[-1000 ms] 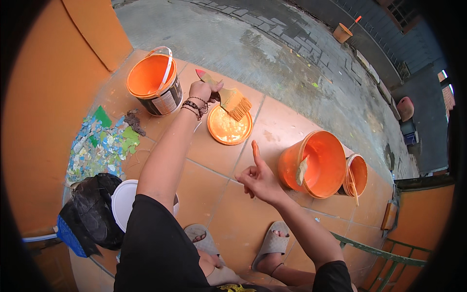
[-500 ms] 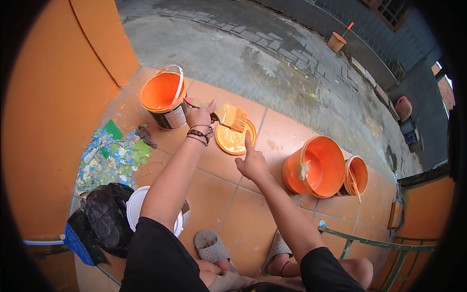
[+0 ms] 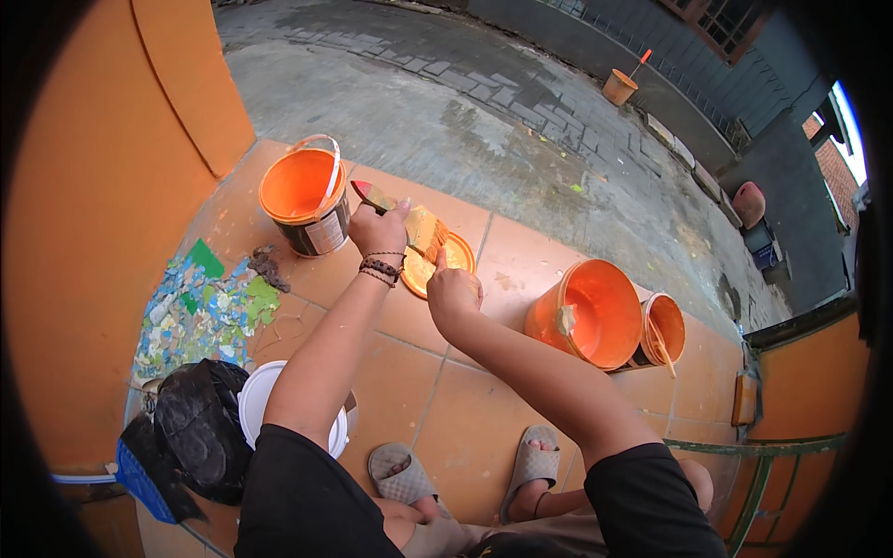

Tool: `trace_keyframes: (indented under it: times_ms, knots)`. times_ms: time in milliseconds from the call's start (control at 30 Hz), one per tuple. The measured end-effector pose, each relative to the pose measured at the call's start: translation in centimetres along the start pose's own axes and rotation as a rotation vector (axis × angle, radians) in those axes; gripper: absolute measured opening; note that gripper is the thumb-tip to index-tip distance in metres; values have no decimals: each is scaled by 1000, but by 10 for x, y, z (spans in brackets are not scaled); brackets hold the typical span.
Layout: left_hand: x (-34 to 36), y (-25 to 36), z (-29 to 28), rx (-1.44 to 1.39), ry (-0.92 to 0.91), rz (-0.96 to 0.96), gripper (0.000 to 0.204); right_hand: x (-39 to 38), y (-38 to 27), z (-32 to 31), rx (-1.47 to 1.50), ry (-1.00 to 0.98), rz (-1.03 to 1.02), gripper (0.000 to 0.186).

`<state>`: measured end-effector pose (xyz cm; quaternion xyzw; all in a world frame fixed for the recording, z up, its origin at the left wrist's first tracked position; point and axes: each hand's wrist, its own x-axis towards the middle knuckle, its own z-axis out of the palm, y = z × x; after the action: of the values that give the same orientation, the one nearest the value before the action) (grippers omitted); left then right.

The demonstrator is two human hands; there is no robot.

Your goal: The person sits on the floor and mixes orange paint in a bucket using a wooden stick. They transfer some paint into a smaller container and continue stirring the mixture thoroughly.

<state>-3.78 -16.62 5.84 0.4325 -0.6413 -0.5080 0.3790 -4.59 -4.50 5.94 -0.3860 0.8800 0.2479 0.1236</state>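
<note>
My left hand (image 3: 379, 226) is closed around the handle of a wide paintbrush (image 3: 424, 230), whose dark handle has a red tip. Its orange-coated bristles point right, over a round paint-smeared orange lid (image 3: 459, 258) lying on the tiles. Against the bristle ends sits the index finger of my right hand (image 3: 456, 294), its other fingers curled in; what they may pinch is hidden. Just left of my left hand stands a dark paint bucket (image 3: 321, 232) with an orange inside and a raised white handle.
To the right are a large orange bucket (image 3: 595, 314) and a smaller one (image 3: 662, 327) holding a stick. Paint chips (image 3: 191, 312), a black bag (image 3: 200, 423) and a white lid (image 3: 256, 395) lie left. A green metal rail (image 3: 772, 448) stands at lower right.
My right hand has moved left to the bristle ends, its pointing finger now bent in. My left hand has turned the brush so the bristles sit a little lower and further left.
</note>
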Motion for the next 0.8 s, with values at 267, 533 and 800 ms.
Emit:
trace_keyframes:
  times_ms: [267, 533, 800]
  knots:
    - [1, -5, -9, -245, -62, -183, 24, -29, 35, 1, 1672, 70, -52, 93]
    - [11, -36, -2, -279, -116, -488, 18, -22, 2, 46, 2253, -111, -194, 113]
    - [14, -54, 14, -325, -147, -532, 16, -37, 10, 82, 1499, 28, 100, 98]
